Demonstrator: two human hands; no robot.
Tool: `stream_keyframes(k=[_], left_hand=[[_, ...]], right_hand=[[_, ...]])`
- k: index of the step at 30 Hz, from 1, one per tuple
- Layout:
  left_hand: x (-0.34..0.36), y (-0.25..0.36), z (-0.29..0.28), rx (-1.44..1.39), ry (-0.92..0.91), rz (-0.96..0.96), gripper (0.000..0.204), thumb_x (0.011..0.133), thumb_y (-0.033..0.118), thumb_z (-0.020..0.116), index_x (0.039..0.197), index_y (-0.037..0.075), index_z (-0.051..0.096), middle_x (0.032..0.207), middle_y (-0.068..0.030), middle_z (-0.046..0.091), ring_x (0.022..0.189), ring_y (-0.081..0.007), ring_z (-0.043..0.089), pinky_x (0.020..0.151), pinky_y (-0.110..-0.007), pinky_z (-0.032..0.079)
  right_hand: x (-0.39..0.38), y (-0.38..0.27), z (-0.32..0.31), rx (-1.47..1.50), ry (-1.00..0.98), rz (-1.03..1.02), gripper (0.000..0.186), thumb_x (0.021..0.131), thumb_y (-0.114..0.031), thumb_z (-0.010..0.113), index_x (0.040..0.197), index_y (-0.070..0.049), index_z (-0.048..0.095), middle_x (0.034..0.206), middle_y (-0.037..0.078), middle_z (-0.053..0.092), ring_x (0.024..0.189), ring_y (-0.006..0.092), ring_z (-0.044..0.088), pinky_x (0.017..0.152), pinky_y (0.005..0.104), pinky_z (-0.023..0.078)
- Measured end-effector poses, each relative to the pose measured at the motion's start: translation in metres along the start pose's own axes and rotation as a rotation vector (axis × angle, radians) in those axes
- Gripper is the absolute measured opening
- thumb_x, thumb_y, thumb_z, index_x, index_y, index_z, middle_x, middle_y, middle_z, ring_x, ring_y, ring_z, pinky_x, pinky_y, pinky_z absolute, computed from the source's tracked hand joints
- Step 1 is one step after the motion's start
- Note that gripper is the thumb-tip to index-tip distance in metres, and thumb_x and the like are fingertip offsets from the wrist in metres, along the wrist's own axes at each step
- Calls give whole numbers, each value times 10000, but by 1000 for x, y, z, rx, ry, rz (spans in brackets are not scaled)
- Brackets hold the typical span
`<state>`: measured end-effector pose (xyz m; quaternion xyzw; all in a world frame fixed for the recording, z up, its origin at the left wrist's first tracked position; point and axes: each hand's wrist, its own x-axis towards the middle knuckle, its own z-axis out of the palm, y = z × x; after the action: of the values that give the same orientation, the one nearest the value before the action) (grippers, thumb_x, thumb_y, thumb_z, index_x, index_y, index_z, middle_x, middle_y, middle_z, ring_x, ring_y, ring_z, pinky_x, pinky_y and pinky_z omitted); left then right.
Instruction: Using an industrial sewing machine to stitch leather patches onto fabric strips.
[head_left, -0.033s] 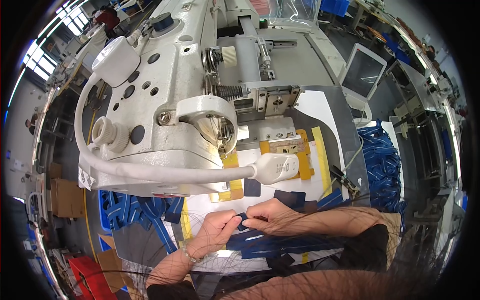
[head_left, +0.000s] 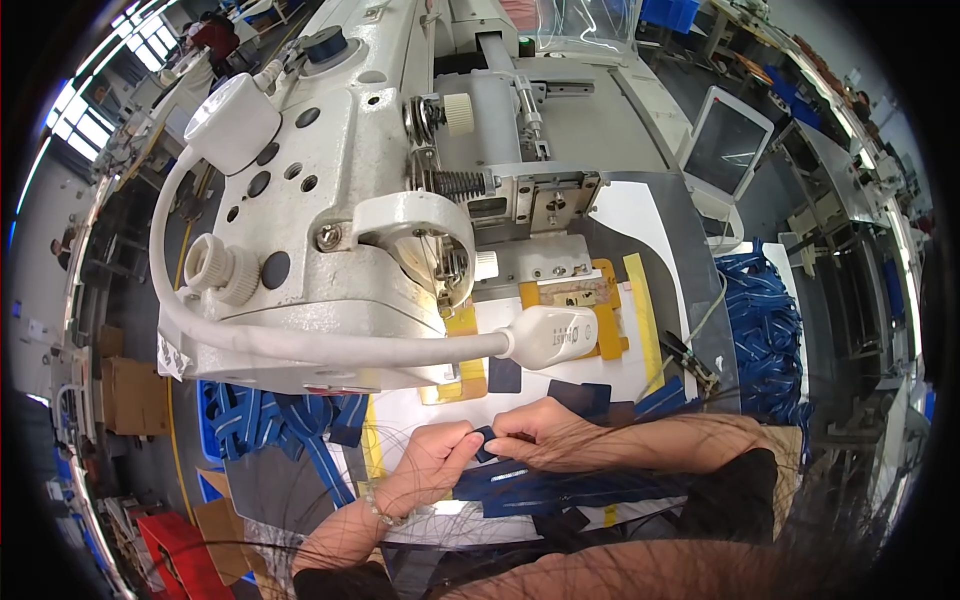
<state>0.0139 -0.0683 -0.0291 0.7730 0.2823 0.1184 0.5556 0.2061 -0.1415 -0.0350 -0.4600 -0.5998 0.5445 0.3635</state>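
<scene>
Left hand (head_left: 435, 448): my thumb and bent forefinger pinch the left side of a small dark blue cloth piece (head_left: 485, 441).
Right hand (head_left: 540, 430): my fingers curl in and pinch the same piece from its right; my two hands almost meet over it.
Cloth piece: it sits between my fingertips, in front of the white sewing machine (head_left: 340, 270); whether its underside touches anything, I can't tell.
Change: none that I can make out against the earlier picture; the pinch and the piece look the same.
Meaning: I judge the work is at a hand-held step, with neither side of the piece let go.
Nearest my hands: blue strips (head_left: 580, 490) lie toward me, just below my right hand.
Beyond my hands: a dark patch (head_left: 504, 375) and a wider one (head_left: 580, 397) lie flat on the white sheet (head_left: 415, 408).
Under the machine: a yellow plate (head_left: 610, 345) stands past the white lamp head (head_left: 550, 335), well apart from my fingers.
To my left: a heap of blue strips (head_left: 265, 415).
To my right: another blue heap (head_left: 765, 330), beyond dark-handled snips (head_left: 690, 360).
</scene>
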Motion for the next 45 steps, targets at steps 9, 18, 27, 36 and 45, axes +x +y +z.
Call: stream_keyframes(k=[9, 18, 27, 36, 45], left_hand=[[-1, 5, 5, -75, 38, -44, 314, 916, 185, 520, 672, -5, 466, 544, -101, 424, 482, -177, 373, 472, -314, 344], [8, 0, -15, -9, 19, 19, 316, 918, 201, 511, 674, 0, 519, 541, -79, 482, 497, -136, 433, 485, -282, 375], [5, 4, -42, 687, 268, 199, 187, 834, 191, 586, 731, 43, 534, 734, -128, 594, 676, -291, 570, 603, -379, 445], [-6, -8, -30, 863, 141, 410, 345, 796, 297, 613, 997, 24, 543, 1220, -180, 523, 1040, -274, 512, 842, -386, 389], [-5, -5, -20, 1023, 159, 400, 435, 780, 348, 615, 1054, 21, 531, 1218, -177, 519, 1091, -247, 467, 820, -384, 333]], right_hand=[[0, 3, 2, 18, 6, -23, 284, 890, -179, 572, 708, 8, 459, 559, 126, 387, 520, 182, 320, 484, 327, 339], [23, -18, -18, -74, -114, 96, 260, 879, -202, 597, 716, -13, 526, 571, 31, 526, 530, 89, 481, 508, 260, 408], [79, 14, -13, 117, 162, 231, 216, 853, -166, 604, 749, 20, 566, 632, 37, 560, 560, 80, 500, 497, 247, 391], [82, 0, -9, -122, 249, 360, 204, 790, -171, 619, 781, 32, 603, 641, 115, 607, 565, 179, 580, 543, 315, 454], [97, 5, -20, -284, 187, 354, 243, 730, -216, 675, 700, 21, 633, 634, 164, 622, 587, 263, 617, 576, 364, 483]])
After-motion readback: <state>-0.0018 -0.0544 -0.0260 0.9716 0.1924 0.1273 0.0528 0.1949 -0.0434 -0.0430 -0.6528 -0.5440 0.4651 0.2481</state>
